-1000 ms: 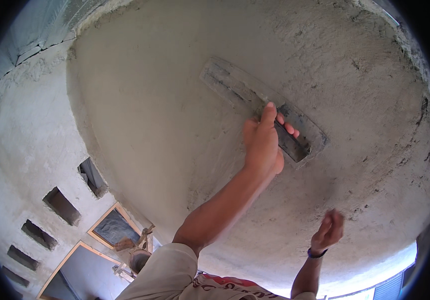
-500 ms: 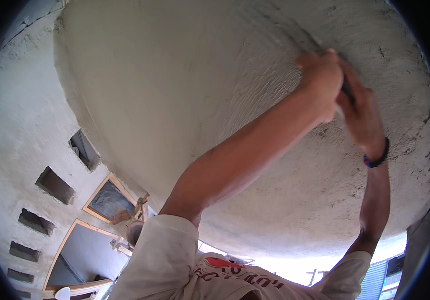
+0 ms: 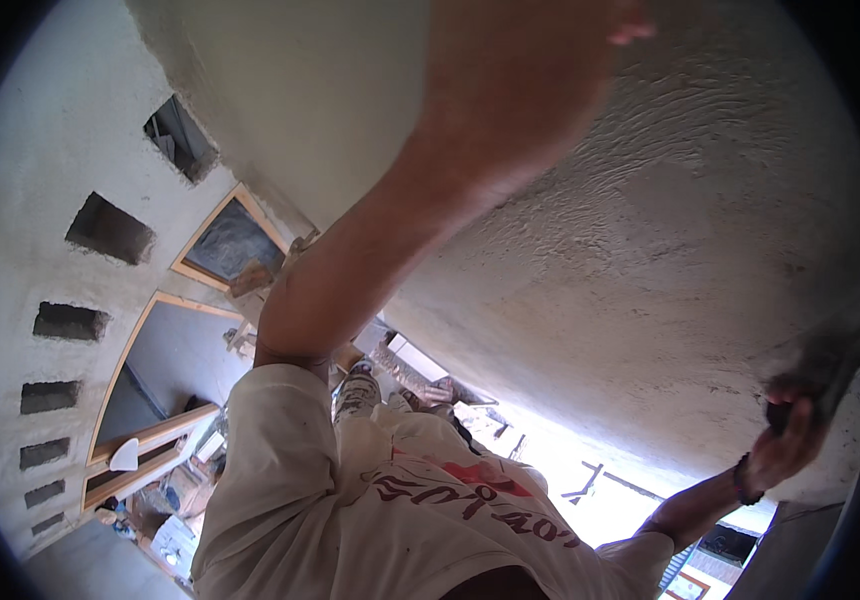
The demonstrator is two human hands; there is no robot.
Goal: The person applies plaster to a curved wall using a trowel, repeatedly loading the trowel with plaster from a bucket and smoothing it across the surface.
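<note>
A broad curved surface of grey wet plaster spans the view, smooth at the left and ridged with swirl marks toward the upper right. At the far right, my right hand, with a dark band at the wrist, is closed round the dark handle of a plastering trowel. The blade is blurred, close to the plaster near the right rim; whether it touches cannot be told. My left arm stretches up across the plaster. Only a bit of my left hand shows at the top edge, apart from the trowel, most fingers hidden.
A pale wall with a row of square openings runs down the left. Wood-framed openings stand beside it. Far below lie boards and clutter. Bright daylight enters at the lower right, near a dark post.
My hands were together at the tool on the upper right plaster. Now they are apart: the right has swung down and right with the trowel, the left has risen. The view has shifted.
</note>
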